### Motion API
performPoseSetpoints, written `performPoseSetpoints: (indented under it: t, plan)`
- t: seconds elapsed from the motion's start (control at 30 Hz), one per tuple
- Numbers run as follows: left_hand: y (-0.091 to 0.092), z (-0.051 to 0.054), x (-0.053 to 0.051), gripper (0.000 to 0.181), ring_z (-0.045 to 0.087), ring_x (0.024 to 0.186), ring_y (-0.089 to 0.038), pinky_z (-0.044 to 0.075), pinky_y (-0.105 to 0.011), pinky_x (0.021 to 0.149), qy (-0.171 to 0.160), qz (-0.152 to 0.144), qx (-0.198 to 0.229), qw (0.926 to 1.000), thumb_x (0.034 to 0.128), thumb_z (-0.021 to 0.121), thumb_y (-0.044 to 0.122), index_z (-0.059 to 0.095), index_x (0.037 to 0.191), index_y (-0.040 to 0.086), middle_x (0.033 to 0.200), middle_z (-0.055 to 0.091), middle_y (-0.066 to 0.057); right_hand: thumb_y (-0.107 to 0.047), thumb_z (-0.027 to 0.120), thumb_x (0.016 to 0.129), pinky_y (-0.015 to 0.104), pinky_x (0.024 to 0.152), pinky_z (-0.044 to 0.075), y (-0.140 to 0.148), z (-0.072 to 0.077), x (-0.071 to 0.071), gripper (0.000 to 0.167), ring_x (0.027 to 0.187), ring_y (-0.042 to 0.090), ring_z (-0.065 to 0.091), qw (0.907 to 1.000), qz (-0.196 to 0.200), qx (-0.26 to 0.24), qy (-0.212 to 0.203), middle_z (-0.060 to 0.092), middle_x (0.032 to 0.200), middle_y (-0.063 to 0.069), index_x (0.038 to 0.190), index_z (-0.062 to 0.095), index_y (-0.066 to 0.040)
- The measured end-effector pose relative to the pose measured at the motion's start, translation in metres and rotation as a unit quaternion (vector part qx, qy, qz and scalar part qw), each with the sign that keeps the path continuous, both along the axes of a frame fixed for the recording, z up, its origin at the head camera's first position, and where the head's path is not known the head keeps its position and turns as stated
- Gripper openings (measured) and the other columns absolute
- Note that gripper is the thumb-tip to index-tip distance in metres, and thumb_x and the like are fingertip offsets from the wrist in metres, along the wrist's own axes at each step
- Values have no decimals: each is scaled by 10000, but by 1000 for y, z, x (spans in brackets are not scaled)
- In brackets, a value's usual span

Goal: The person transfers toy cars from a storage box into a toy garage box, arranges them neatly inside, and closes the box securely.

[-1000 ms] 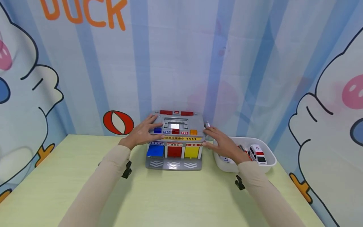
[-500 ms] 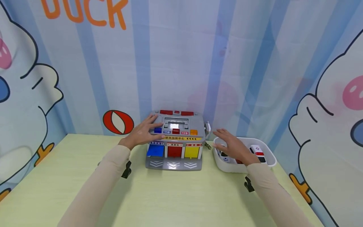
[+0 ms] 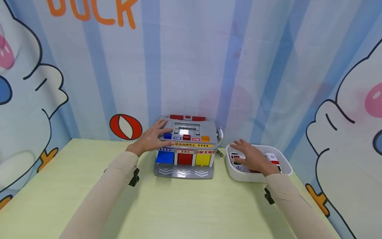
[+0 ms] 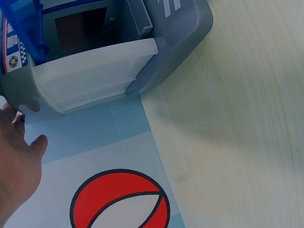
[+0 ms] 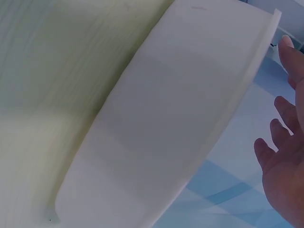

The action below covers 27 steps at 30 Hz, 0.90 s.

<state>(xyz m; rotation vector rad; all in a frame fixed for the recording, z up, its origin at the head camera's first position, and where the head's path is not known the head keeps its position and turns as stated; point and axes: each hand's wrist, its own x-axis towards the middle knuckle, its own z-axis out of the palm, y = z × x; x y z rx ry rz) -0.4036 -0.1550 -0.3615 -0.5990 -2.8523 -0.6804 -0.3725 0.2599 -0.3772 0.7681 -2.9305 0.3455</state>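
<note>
A grey toy station (image 3: 183, 172) with blue, red and yellow doors stands at the back of the table. The left hand (image 3: 150, 138) rests on its left top edge with fingers spread; in the left wrist view that hand (image 4: 19, 161) touches the station's grey side (image 4: 28, 95). The blue door (image 3: 165, 157) is raised, while the red and yellow ones hang down. Over the white bin (image 3: 247, 177) hovers the right hand (image 3: 252, 157), fingers spread and holding nothing. Toy cars lie in the bin, among them a white one (image 3: 272, 158); the hand partly hides others.
A white handset (image 3: 220, 135) hangs on the station's right side, with a dark coiled cord (image 3: 220, 153) below it. Behind the table (image 3: 185, 205) hangs a printed curtain (image 3: 191, 66) with blue stripes.
The right hand has left the station's right side and moved right, over the bin, uncovering the handset and cord. The left hand has stayed on the station. The head view has shifted slightly.
</note>
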Motion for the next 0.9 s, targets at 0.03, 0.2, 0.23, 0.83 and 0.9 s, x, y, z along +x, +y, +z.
performPoseSetpoints:
  t: [0.03,0.2,0.23,0.83,0.9]
  plan:
    - [0,0,0,759,31,1577,-306,223,-692,1165,-7,6,-9,10000,850,646,608,490,1490,229,1694,152,-50,-283,687,946,666,1137,306,1,0,1,616,1500,472,216,10000,42,42,-22,360,1590,217,1490,470,-93]
    - [1,0,0,756,37,1578,-300,221,-684,1172,-15,24,-8,10000,849,642,609,493,1488,233,1693,159,-45,-255,703,936,654,1130,324,5,-2,2,610,1496,481,216,9996,148,178,-170,345,1596,219,1478,485,-77]
    - [1,0,0,756,39,1578,-300,222,-682,1172,-11,25,-5,10000,849,641,608,493,1488,232,1693,160,-46,-261,714,928,651,1127,332,5,-3,1,621,1495,480,221,9995,135,227,-198,342,1599,216,1477,487,-81]
    - [0,1,2,756,41,1578,-301,227,-680,1171,13,10,32,10000,850,648,592,494,1486,213,1692,161,-53,-142,785,844,626,1087,403,3,-15,-14,623,1453,475,331,9950,115,798,-582,378,1579,218,1425,563,-124]
    - [-1,1,2,758,38,1578,-297,230,-678,1171,10,8,11,10000,850,645,594,492,1488,214,1692,159,-52,-138,776,854,636,1095,390,1,-16,-15,617,1461,461,329,9939,58,882,-662,376,1585,203,1432,559,-139]
